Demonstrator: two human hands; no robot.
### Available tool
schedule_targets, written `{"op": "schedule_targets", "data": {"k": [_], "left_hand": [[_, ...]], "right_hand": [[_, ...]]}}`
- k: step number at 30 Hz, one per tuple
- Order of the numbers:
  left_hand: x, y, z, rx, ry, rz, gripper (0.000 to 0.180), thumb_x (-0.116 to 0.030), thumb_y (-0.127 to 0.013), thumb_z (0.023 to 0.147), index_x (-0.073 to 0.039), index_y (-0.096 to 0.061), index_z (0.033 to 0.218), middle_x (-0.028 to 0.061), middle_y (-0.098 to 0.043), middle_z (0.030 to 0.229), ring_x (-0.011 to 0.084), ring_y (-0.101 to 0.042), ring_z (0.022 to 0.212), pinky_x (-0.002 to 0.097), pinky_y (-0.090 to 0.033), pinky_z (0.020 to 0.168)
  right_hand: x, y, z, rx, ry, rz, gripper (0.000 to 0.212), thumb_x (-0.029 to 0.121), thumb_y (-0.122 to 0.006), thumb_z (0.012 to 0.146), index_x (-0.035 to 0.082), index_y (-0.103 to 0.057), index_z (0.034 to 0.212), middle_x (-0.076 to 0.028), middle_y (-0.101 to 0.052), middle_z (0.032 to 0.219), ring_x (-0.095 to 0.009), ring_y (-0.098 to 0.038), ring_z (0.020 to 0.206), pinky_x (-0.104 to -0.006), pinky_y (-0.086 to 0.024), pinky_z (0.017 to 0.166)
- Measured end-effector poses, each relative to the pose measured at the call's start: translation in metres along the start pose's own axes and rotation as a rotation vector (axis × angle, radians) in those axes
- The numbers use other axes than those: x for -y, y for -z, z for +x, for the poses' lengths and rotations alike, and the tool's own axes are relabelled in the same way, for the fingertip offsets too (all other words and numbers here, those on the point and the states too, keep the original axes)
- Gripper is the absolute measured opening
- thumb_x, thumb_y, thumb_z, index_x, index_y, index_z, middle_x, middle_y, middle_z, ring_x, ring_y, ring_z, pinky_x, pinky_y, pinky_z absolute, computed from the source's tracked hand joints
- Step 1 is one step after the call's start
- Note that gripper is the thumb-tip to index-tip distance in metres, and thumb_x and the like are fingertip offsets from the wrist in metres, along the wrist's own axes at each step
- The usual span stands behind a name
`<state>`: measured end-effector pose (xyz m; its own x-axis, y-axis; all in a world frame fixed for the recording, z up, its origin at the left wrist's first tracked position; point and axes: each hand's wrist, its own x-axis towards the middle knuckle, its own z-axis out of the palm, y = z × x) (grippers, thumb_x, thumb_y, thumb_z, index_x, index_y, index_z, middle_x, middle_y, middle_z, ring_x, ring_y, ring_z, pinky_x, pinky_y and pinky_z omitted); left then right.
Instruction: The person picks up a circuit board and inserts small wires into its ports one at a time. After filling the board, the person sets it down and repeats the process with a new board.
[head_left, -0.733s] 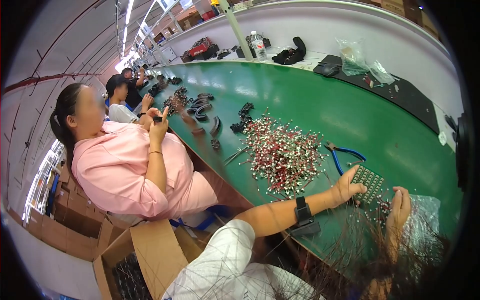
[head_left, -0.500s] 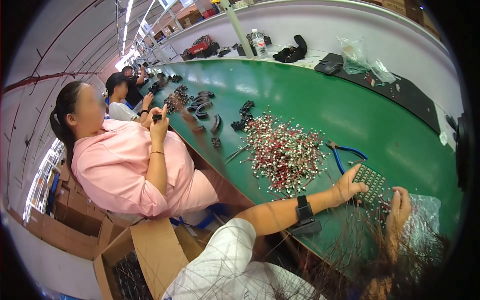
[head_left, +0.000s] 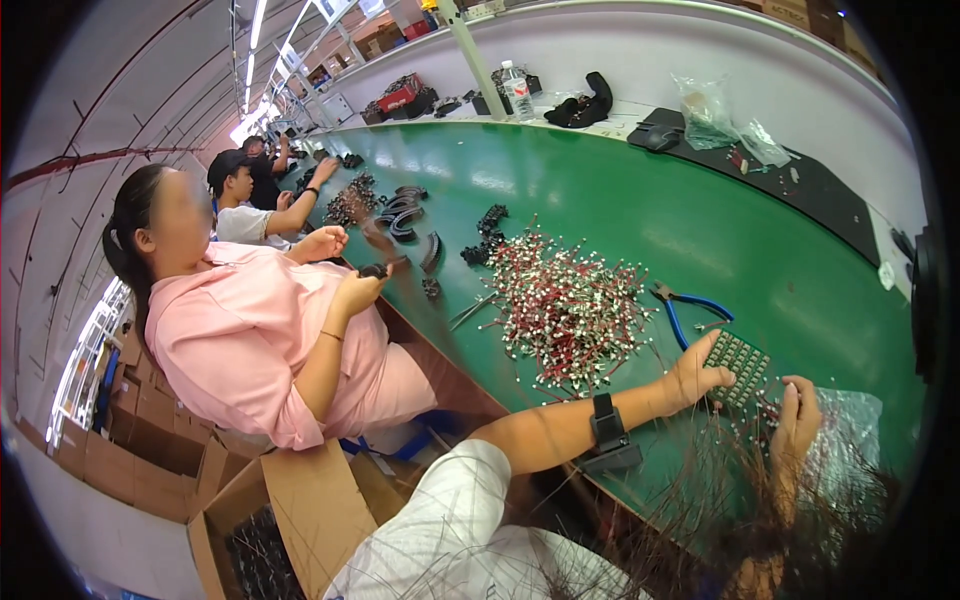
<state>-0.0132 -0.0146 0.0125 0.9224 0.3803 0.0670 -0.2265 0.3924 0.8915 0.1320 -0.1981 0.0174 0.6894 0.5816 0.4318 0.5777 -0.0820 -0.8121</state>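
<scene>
My left hand (head_left: 694, 376) grips the left edge of a green circuit board panel (head_left: 742, 366) covered with rows of small pale pads, thumb on top. Close by its right side, my right hand (head_left: 797, 425) has its fingers drawn together; whatever they pinch is too small to make out. Beneath the panel lie a few red wires with white connectors (head_left: 765, 415), partly hidden by strands of hair. A large heap of similar red wires (head_left: 570, 310) spreads to the left. Blue-handled cutting pliers (head_left: 677, 312) lie between heap and panel, jaws apart.
A clear plastic bag (head_left: 850, 440) lies beside my right hand. Tweezers (head_left: 472, 311) and black curved parts (head_left: 431, 252) sit left of the heap. A co-worker in pink (head_left: 250, 330) works at the left; an open carton (head_left: 300, 510) stands below. A black mat (head_left: 800, 190) runs along the back.
The co-worker in pink has lowered their hands, holding a dark part. Another person farther off now reaches over the table. My hands and the panel look nearly unchanged.
</scene>
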Motion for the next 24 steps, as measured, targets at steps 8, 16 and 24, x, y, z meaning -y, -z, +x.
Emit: {"op": "schedule_targets", "data": {"k": [8,16,24], "left_hand": [[0.001,-0.001,0.002,0.004,-0.078,0.032,0.057,-0.002,-0.061,0.086,-0.006,-0.042,0.140,0.0056,-0.065,0.110,0.0145,-0.066,0.088,0.0303,-0.055,0.063],[0.000,-0.001,0.002,0.023,-0.067,0.028,0.058,-0.002,-0.061,0.086,-0.006,-0.041,0.140,0.0063,-0.066,0.111,0.0150,-0.066,0.090,0.0304,-0.055,0.063],[0.000,-0.001,0.002,0.017,-0.051,0.014,0.057,-0.001,-0.060,0.086,-0.006,-0.041,0.140,0.0064,-0.066,0.110,0.0150,-0.066,0.089,0.0302,-0.054,0.063]], "right_hand": [[0.003,0.002,-0.001,0.031,-0.040,-0.018,0.019,0.013,-0.051,0.101,-0.001,-0.064,0.102,0.001,-0.050,0.072,-0.007,-0.041,0.064,-0.0269,-0.032,0.056],[0.001,0.001,0.000,0.017,-0.001,-0.029,0.020,0.014,-0.050,0.101,-0.001,-0.064,0.103,0.001,-0.049,0.072,-0.007,-0.042,0.064,-0.0272,-0.032,0.057],[0.010,0.001,0.002,-0.119,0.014,0.025,0.021,0.012,-0.046,0.099,-0.002,-0.061,0.107,-0.002,-0.051,0.077,-0.011,-0.043,0.066,-0.0283,-0.034,0.059]]}}
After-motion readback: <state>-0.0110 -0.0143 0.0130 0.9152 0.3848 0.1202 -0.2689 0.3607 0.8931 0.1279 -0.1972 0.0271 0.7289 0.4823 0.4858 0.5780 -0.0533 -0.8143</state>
